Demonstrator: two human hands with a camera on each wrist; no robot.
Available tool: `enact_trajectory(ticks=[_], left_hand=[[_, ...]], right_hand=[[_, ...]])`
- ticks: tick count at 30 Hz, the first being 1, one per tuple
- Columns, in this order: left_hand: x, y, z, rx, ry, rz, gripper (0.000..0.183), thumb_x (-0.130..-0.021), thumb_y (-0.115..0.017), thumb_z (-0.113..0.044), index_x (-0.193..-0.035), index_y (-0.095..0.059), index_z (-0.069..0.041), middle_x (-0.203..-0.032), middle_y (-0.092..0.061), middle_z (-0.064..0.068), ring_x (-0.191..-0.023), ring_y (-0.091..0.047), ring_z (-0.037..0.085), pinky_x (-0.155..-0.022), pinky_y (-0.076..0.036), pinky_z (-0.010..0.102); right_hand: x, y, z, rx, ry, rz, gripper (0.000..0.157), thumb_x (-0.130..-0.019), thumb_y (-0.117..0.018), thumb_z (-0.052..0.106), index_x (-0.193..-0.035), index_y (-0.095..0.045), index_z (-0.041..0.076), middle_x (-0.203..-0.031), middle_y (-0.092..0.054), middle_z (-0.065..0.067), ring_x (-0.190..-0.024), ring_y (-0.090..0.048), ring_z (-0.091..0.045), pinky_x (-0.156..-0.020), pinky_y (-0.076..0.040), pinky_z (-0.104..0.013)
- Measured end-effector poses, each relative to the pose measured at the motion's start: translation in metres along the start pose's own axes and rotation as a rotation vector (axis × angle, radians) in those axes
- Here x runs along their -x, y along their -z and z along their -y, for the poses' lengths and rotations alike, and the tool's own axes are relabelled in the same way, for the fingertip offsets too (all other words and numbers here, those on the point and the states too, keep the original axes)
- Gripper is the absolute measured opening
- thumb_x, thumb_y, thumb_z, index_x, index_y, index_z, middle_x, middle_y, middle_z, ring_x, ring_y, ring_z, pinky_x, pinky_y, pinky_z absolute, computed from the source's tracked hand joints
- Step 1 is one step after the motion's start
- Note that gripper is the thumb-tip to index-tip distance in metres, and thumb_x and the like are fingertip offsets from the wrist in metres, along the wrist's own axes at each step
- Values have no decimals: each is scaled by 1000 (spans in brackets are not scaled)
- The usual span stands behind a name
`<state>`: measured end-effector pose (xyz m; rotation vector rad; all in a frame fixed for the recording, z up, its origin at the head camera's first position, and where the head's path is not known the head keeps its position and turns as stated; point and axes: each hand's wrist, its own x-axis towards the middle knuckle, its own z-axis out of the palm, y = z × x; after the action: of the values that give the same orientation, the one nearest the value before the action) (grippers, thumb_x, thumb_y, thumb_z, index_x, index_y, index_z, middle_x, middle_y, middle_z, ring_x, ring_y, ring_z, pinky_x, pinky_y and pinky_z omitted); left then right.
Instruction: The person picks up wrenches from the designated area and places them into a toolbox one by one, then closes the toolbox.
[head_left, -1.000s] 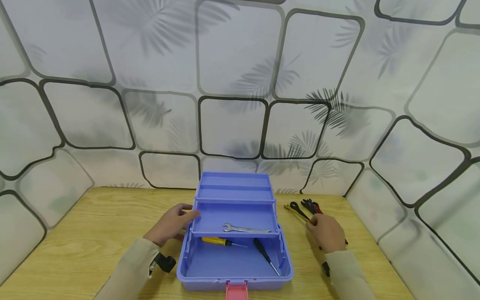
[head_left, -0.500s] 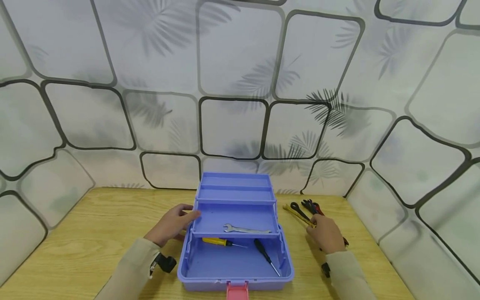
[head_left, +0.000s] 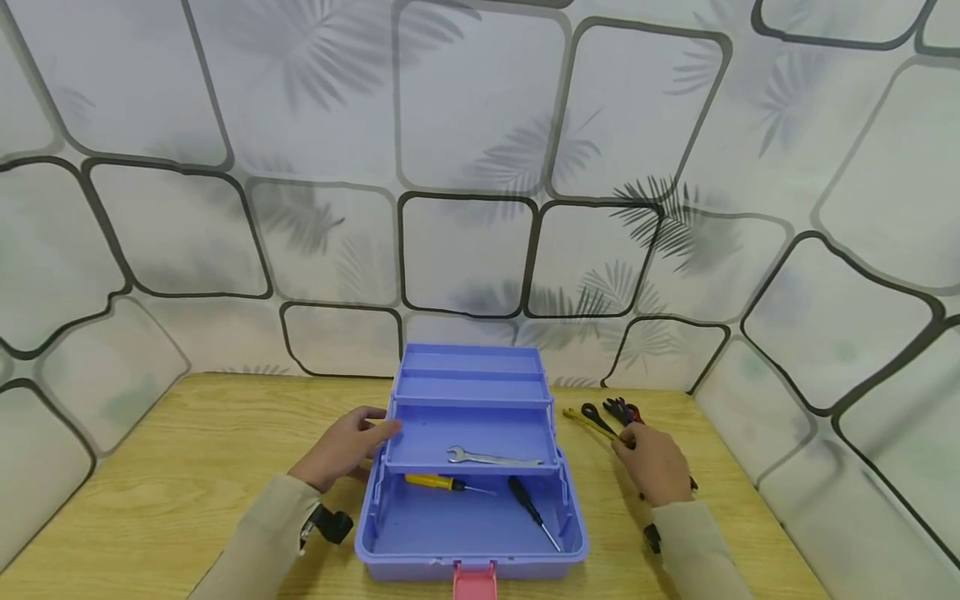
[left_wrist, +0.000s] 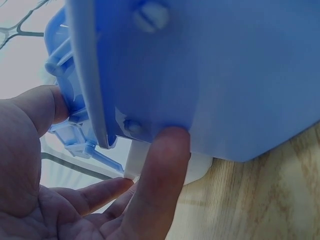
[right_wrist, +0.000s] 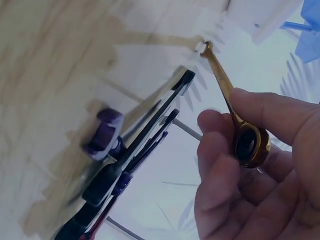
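Observation:
In the head view my left hand (head_left: pixel 341 450) holds the left side of an open blue-purple toolbox (head_left: pixel 465 569), its thumb on the raised tray (head_left: pixel 465 429). A fingertip presses the outer wall (left_wrist: pixel 240 90) in the left wrist view. To the right of the box my right hand (head_left: pixel 654 467) pinches a gold-coloured wrench (right_wrist: pixel 220 75) between thumb and fingers, open end pointing away and ring end close to the palm. A silver wrench (head_left: pixel 487 457) lies in the tray. The bottom compartment holds a yellow-handled screwdriver (head_left: pixel 431 482) and a black-handled screwdriver (head_left: pixel 528 504).
Several dark tools (right_wrist: pixel 137 150) lie on the wooden table (head_left: pixel 187 492) beside my right hand, one with red on it; the hand partly covers them in the head view. A pink latch (head_left: pixel 474 581) hangs at the box's front. Patterned cloth walls (head_left: pixel 465 258) surround the table.
The gold wrench's far end has shifted slightly to the left in my right hand. My left hand and the toolbox have stayed in place.

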<state>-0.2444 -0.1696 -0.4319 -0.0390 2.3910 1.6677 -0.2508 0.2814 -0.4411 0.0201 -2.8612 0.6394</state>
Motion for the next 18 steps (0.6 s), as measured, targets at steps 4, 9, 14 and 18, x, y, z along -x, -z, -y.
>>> enact_trajectory(ticks=[4, 9, 14, 18], left_hand=[[0, 0, -1, -1, 1, 3, 76, -99, -66, -50, -149, -44, 3, -134, -59, 27, -101, -70, 31, -73, -64, 49], [2, 0, -2, -1, 3, 4, 76, -99, -66, -49, -149, -44, 2, -133, -59, 26, -102, -70, 31, -74, -64, 48], [3, 0, -2, 4, -4, 11, 76, -100, -65, -50, -151, -43, 2, -136, -58, 28, -103, -70, 32, -74, -64, 49], [3, 0, -2, 8, -16, 19, 77, -101, -62, -50, -153, -41, 3, -139, -57, 31, -105, -71, 35, -74, -64, 50]], right_hand=[[1, 0, 0, 24, -2, -13, 13, -96, -74, 18, -99, -75, 5, -90, -75, -12, -59, -61, -17, -51, -51, -40], [1, -2, -2, -5, -11, 35, 11, -95, -74, 15, -95, -74, 5, -79, -71, -7, -55, -56, -17, -48, -46, -36], [1, -3, -2, -18, -12, 81, 12, -93, -75, 14, -94, -74, 2, -79, -70, -7, -60, -56, -17, -53, -47, -35], [0, -3, 0, -15, -17, 107, 17, -93, -76, 15, -98, -76, -2, -87, -74, -11, -65, -59, -18, -57, -50, -36]])
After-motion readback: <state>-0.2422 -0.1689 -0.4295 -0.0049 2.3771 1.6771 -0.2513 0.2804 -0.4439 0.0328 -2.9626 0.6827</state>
